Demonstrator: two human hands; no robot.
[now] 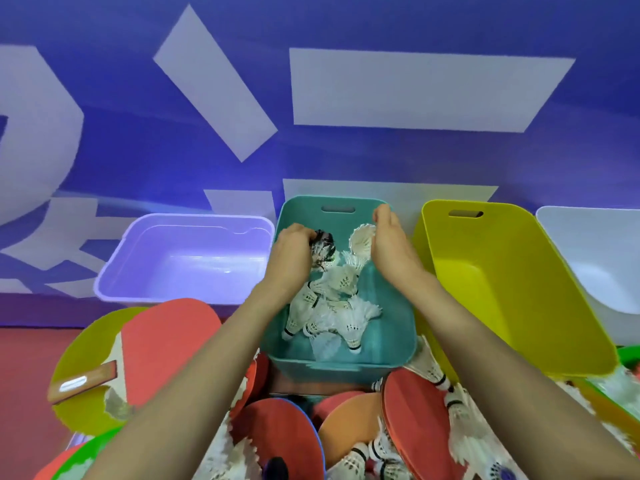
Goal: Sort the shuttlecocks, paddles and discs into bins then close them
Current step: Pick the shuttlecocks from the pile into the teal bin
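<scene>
Both hands reach into the teal bin (398, 306), which stands between the purple bin (187, 220) on the left and the yellow bin (502, 289) on the right. The left grip (292, 251) clutches a dark shuttlecock (323, 242); the right grip (389, 244) curls round a white shuttlecock (362, 240). More white shuttlecocks (332, 306) lie heaped in the teal bin. Red paddles (166, 348) and a yellow-green disc (79, 358) lie nearer.

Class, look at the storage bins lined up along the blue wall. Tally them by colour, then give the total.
lilac bin: 1
teal bin: 1
yellow bin: 1
white bin: 1
Total: 4
</scene>
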